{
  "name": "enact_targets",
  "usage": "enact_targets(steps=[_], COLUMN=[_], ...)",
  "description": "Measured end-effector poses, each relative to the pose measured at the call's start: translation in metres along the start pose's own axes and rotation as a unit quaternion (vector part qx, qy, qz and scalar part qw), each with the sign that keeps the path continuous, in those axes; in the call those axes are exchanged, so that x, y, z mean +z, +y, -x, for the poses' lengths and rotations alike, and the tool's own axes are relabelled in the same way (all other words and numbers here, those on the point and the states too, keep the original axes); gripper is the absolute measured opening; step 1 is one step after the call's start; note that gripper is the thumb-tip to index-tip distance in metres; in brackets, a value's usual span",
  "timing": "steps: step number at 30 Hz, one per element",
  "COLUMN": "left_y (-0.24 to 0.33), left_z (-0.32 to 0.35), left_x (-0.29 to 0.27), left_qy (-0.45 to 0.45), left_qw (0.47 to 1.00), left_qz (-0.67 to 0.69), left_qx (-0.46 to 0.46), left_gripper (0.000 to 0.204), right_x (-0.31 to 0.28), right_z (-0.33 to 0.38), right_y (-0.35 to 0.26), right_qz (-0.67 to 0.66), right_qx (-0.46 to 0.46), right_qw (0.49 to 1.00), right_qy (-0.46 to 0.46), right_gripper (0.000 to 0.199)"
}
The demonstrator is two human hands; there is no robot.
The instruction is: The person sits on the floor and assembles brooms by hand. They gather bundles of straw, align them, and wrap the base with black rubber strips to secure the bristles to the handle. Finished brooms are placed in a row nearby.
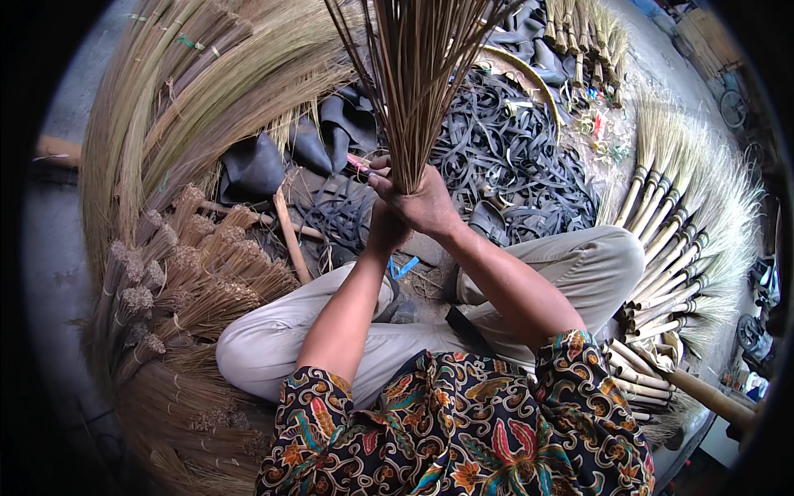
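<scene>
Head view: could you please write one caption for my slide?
Right hand gripping a bundle of brown stalks, left hand at its base, brooms to the right.

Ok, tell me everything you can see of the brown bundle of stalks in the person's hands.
The bundle of stalks is brown, thin and dry-looking, like plant fibre. It is narrow at its lower end and fans out upward, with darker strays at the left; the picture's top edge cuts it off. The right hand wraps its narrow end. The left hand is just below; whether it touches the stalks is hidden.
</scene>
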State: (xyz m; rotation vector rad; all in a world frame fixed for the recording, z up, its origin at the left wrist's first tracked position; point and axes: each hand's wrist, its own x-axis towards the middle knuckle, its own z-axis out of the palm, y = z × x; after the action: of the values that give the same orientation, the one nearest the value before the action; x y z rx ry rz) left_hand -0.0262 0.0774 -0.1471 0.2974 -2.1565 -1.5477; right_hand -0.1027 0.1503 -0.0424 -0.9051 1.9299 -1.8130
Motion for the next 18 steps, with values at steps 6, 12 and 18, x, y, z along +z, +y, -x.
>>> enact_targets(steps=[6,12,18], left_y=[-0.022,-0.032,-0.047], left_z=[0.002,0.010,0.016], left_x=[0.002,0.011,0.021], left_qy=[0.003,0.032,0.023], left_qw=[0.996,0.992,0.998], left_qz=[-0.085,-0.098,-0.037], left_qx=[0.026,0.067,0.035], left_gripper=[0.026,0.029,0.026], right_x=[-0.003,0.000,-0.002], right_z=[0.002,0.003,0.006], right_y=[0.019,0.022,0.023], right_qz=[0.004,0.030,0.012], right_qx=[0.009,0.001,0.003], right_qw=[0.999,0.999,0.999], right_qy=[-0.045,-0.045,-0.041], right_gripper=[0.019,0.027,0.018])
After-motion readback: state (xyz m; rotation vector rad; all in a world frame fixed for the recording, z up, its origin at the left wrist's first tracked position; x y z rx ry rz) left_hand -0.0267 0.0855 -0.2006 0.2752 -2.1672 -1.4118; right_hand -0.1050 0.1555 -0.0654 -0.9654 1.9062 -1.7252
